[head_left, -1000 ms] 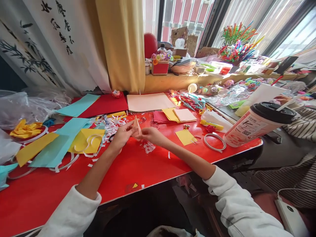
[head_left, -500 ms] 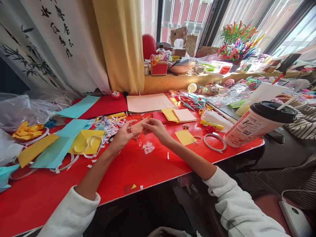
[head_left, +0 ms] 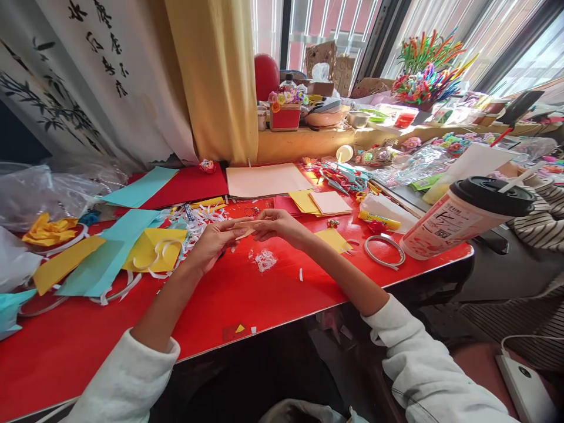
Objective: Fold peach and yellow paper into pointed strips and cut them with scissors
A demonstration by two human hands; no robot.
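A small peach-coloured paper piece [head_left: 247,225] is held between both hands above the red table [head_left: 282,299]. My left hand [head_left: 217,241] pinches its left side, and my right hand [head_left: 277,225] has its fingers closed on the right side. The paper is seen nearly edge-on, and the fingers cover part of it. Just below the hands lies a small heap of white shreds [head_left: 265,261]. Behind them are a large peach sheet [head_left: 267,180] and smaller yellow and peach squares [head_left: 330,202].
A lidded paper cup [head_left: 462,217] stands at the right table edge, near a white ring [head_left: 384,251] and a yellow tube [head_left: 379,220]. Blue paper [head_left: 112,252] and white strips lie left. A person's striped sleeve [head_left: 541,205] shows far right.
Both hands have come closer to level, with the fingers stretched further along the peach paper. The paper has turned from a visible slanted face to nearly edge-on. The view has shifted slightly.
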